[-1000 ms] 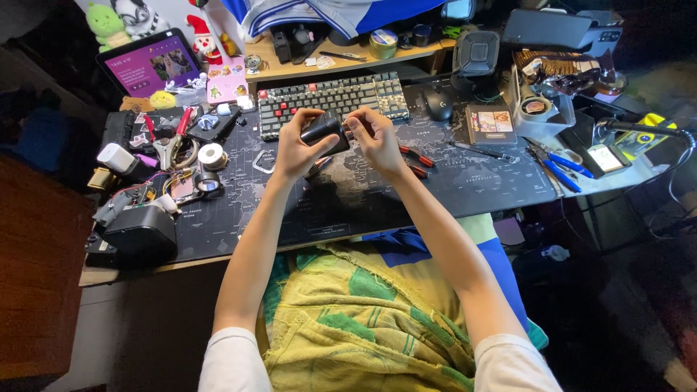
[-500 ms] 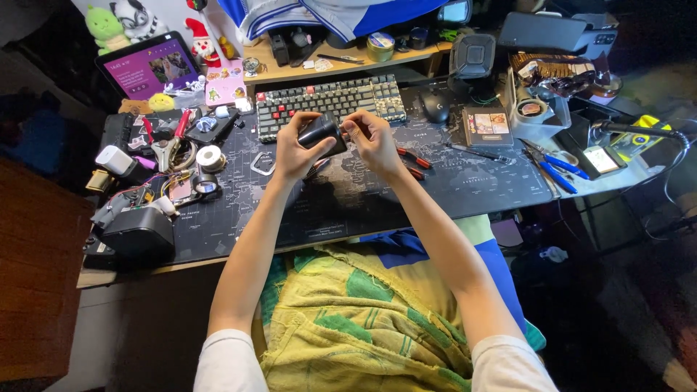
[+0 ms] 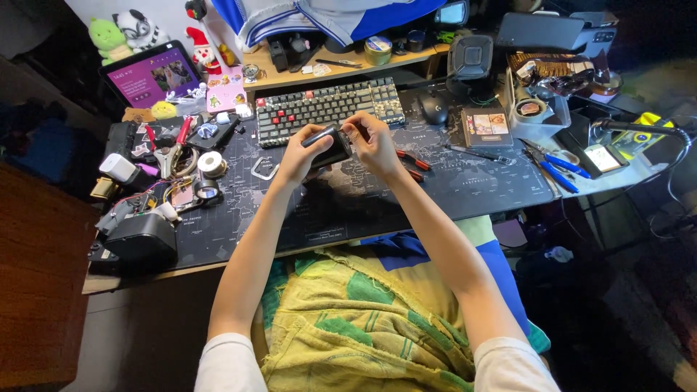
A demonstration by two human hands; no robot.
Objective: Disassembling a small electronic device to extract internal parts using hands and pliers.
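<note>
Both hands are gripping a small dark gadget (image 3: 330, 147) just above the worktop (image 3: 363, 203), in front of the keyboard (image 3: 327, 109). The left hand (image 3: 301, 154) is clasping its lower end, while the right hand (image 3: 372, 141) is pinching its upper end with curled fingers (image 3: 356, 131).

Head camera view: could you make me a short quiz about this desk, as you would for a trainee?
1. True or false: both hands hold the small dark device above the desk mat.
2. What lies just behind the hands? A) keyboard B) laptop C) printer
3. Fill in: the computer mouse lies to the ____ of the keyboard.

Key:
1. True: the left hand and right hand grip it together.
2. A.
3. Right.
</note>
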